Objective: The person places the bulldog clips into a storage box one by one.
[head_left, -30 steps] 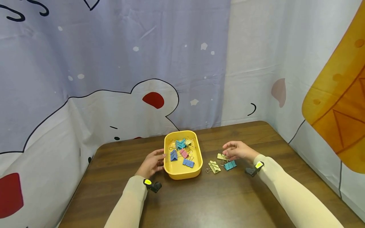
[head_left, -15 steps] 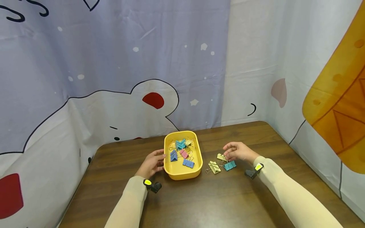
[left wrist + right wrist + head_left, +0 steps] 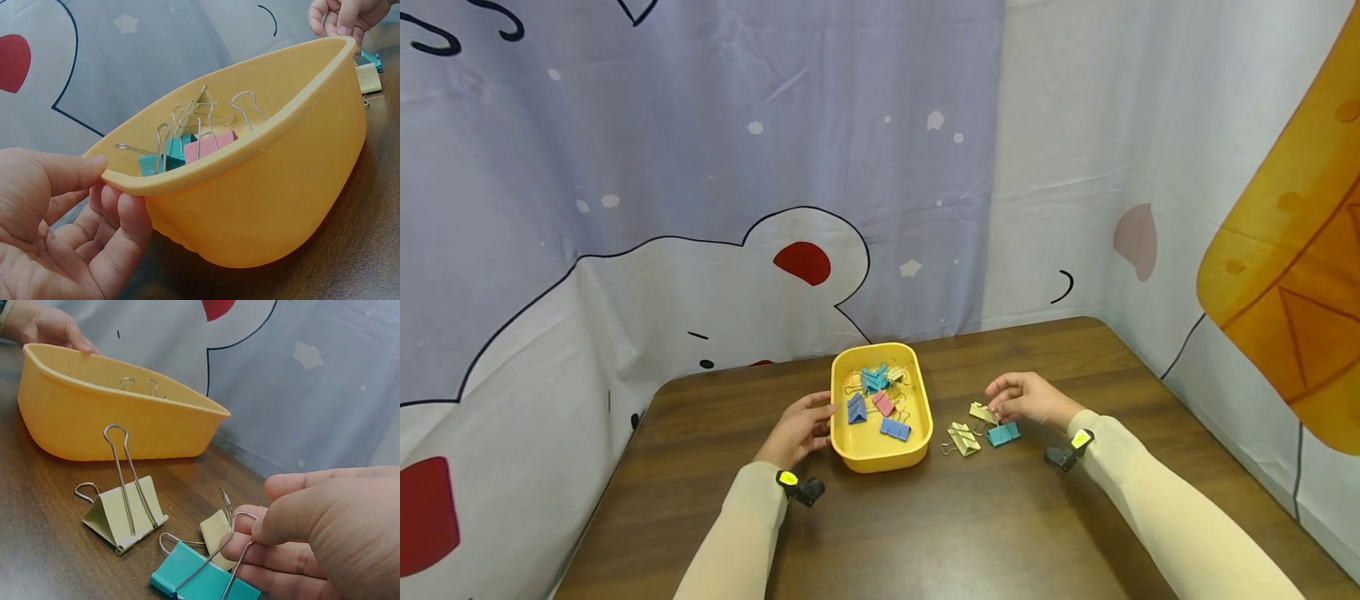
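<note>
My left hand (image 3: 797, 433) holds the rim of a yellow plastic bin (image 3: 262, 219), thumb on the rim and fingers curled against the outside. Teal, pink, blue and pale yellow binder clips lie inside it. To the right of the bin, my right hand (image 3: 1033, 398) pinches a wire handle of a teal binder clip (image 3: 200, 575) between thumb and finger. The clip is low at the table. A pale yellow binder clip (image 3: 219, 534) lies just behind it, partly hidden by the fingers. Another pale yellow binder clip (image 3: 125, 512) stands between the bin and the teal one.
Everything sits on a dark wooden table (image 3: 917, 533). A printed curtain (image 3: 700, 167) hangs behind its far edge and along the right side. Each wrist wears a strap with a small camera.
The teal binder clip has shifted very slightly left at my right fingers. My left hand and the yellow bin stay in place.
</note>
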Demonstrator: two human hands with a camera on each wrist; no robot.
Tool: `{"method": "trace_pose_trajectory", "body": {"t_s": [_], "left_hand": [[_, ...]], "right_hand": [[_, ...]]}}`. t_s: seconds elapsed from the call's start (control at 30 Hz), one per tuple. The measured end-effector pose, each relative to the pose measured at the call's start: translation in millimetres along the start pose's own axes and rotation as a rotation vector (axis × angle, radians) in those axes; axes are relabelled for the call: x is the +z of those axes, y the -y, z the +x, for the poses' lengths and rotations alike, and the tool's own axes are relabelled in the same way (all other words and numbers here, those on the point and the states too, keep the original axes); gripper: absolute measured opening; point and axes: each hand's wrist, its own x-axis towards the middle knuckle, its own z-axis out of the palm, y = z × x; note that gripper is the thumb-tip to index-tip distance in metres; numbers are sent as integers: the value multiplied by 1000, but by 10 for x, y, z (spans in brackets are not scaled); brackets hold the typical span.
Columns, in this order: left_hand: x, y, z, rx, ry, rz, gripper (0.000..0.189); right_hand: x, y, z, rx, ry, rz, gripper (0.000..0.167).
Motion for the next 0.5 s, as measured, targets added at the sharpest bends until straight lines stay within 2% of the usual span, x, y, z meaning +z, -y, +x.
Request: {"method": "trace_pose_trajectory", "body": {"t_s": [0.33,0.5], "left_hand": [[-3,20,28,-4,1,7,45],[7,-8,9,0,-1,8,45]], "right_hand": [[-53,65,-2,19,-26,26,34],[-106,172,8,-6,-31,32,30]]}}
